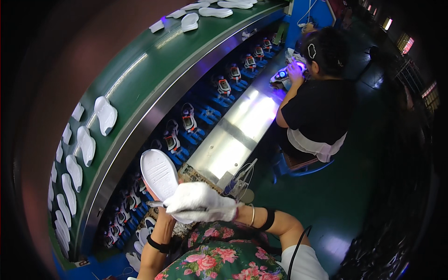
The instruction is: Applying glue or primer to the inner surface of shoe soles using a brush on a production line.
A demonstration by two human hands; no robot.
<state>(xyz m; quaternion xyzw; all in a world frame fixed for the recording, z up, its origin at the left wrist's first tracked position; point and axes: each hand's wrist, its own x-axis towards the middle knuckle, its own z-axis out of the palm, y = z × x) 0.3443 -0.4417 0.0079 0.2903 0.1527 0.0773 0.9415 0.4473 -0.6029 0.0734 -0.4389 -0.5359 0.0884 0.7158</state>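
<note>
"Nearest first: how do the hands stand?"

"Your bare left hand [150,193] grasps the white sole [159,171] from beneath and along its side, its recessed face turned up toward you. Your gloved right hand [200,203] is curled at the sole's lower end, where a slim grey object [155,204] juts out to the left; you cannot tell whether those fingers grip it."

"Which edges sit close to you?"

"On your right, the power strip [225,180] and its white cables [245,171] crowd the counter's near corner. On your left, the rack of shoe uppers [172,136] runs away close beside the sole."

"Where does it open out?"

"Ahead, the metal counter [219,154] stretches away, and its right edge borders the green floor [303,200], your wider side. Over the rack, a curved steel rim [135,111] bounds the green belt [135,84] carrying loose soles [106,115]. Farther along the counter, a seated co-worker [317,102] holds a shoe [281,74] in purple light."
</note>
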